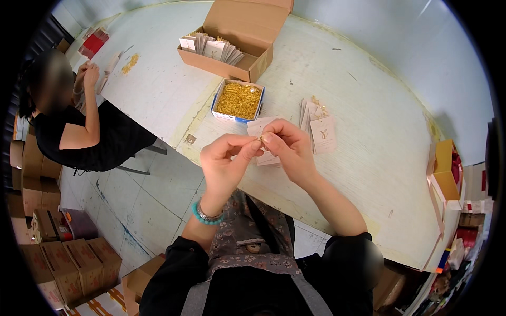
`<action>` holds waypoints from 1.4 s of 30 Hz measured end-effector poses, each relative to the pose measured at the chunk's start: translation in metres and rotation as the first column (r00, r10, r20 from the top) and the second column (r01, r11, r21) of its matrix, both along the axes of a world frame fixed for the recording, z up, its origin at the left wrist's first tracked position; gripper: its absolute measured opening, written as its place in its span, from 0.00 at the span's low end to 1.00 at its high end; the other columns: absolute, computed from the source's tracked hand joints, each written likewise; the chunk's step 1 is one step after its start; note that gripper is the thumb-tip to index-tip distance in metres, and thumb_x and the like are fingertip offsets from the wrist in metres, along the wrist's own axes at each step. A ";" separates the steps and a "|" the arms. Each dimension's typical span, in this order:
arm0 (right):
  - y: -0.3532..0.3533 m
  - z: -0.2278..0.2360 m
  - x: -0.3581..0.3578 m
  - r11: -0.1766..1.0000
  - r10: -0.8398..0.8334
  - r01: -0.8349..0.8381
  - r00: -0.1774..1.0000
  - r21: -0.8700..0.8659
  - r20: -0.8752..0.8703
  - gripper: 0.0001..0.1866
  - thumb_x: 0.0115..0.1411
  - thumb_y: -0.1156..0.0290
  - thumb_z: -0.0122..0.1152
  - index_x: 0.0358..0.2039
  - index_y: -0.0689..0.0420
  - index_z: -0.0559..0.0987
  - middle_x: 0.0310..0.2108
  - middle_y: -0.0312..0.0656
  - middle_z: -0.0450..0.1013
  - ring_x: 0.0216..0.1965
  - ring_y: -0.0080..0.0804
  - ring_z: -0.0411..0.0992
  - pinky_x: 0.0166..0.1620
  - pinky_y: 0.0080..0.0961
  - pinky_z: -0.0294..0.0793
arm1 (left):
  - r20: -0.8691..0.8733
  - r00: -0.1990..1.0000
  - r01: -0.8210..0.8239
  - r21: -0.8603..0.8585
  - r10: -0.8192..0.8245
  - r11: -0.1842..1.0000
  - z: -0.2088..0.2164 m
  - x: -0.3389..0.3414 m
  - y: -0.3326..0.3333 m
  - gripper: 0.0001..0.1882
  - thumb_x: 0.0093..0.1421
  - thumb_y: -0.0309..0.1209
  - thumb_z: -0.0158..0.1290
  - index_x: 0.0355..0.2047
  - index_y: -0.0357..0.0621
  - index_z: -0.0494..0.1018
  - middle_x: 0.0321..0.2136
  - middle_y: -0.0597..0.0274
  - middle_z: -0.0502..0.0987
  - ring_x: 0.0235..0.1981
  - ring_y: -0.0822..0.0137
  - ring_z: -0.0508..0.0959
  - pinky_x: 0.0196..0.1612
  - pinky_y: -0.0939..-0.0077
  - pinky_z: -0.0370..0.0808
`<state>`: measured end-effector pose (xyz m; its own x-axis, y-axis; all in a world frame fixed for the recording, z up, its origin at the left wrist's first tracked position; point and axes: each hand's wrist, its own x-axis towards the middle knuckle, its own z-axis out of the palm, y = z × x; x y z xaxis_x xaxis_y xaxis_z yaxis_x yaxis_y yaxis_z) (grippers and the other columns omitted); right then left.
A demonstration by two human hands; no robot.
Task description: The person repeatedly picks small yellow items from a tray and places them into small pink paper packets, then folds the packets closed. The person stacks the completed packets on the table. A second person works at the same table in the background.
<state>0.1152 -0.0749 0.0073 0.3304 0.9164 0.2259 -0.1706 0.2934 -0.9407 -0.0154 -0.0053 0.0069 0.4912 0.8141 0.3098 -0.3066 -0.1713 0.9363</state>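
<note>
My left hand (230, 156) and my right hand (290, 149) meet above the near edge of the table, thumbs and forefingers pinched together. Between the fingertips is a tiny gold-coloured piece (260, 138), too small to make out fully; both hands seem to grip it. Partly hidden beneath my hands lie pale jewelry cards (258, 125). Just beyond stands a small box (214, 107) with blue and white sides, filled with gold-coloured metal pieces (238, 100). To the right of my right hand lies a fanned stack of cards (323, 135) bearing gold-coloured jewelry.
An open cardboard box (261, 66) holding rows of cards (216, 50) stands at the back. A co-worker (79, 124) sits at the left by a gold-coloured pile (130, 63). A yellow-brown box (445, 168) stands at the right edge. Cartons (79, 268) are stacked on the floor.
</note>
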 end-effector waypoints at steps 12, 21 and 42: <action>0.002 0.008 0.055 0.858 -0.088 0.382 0.767 -0.343 0.635 0.09 0.51 0.68 0.59 0.25 0.62 0.76 0.20 0.39 0.73 0.23 0.25 0.70 0.29 0.22 0.70 | -0.751 0.594 -0.041 0.331 0.289 0.943 -0.039 0.019 0.020 0.17 0.52 0.38 0.60 0.31 0.35 0.75 0.19 0.58 0.76 0.19 0.67 0.75 0.25 0.75 0.71; 0.006 0.004 0.054 0.839 0.031 0.296 0.812 -0.457 0.582 0.09 0.53 0.68 0.58 0.27 0.62 0.76 0.21 0.35 0.72 0.24 0.20 0.68 0.29 0.19 0.68 | -0.739 0.664 0.052 0.201 0.116 0.978 -0.028 0.016 0.042 0.14 0.51 0.35 0.61 0.24 0.35 0.74 0.16 0.60 0.73 0.18 0.67 0.72 0.23 0.75 0.68; -0.002 0.026 0.047 0.852 0.010 0.244 0.877 -0.463 0.480 0.11 0.56 0.67 0.59 0.28 0.63 0.77 0.23 0.30 0.71 0.25 0.14 0.65 0.29 0.16 0.66 | -0.502 0.761 0.085 0.704 0.410 0.705 0.013 0.015 0.008 0.05 0.53 0.30 0.57 0.29 0.43 0.74 0.25 0.62 0.72 0.23 0.57 0.75 0.23 0.68 0.71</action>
<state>0.1624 -0.0771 0.0333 0.4201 0.9022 -0.0977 0.3111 -0.2444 -0.9184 -0.0004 0.0029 0.0197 0.6426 0.5956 0.4820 0.3540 -0.7887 0.5026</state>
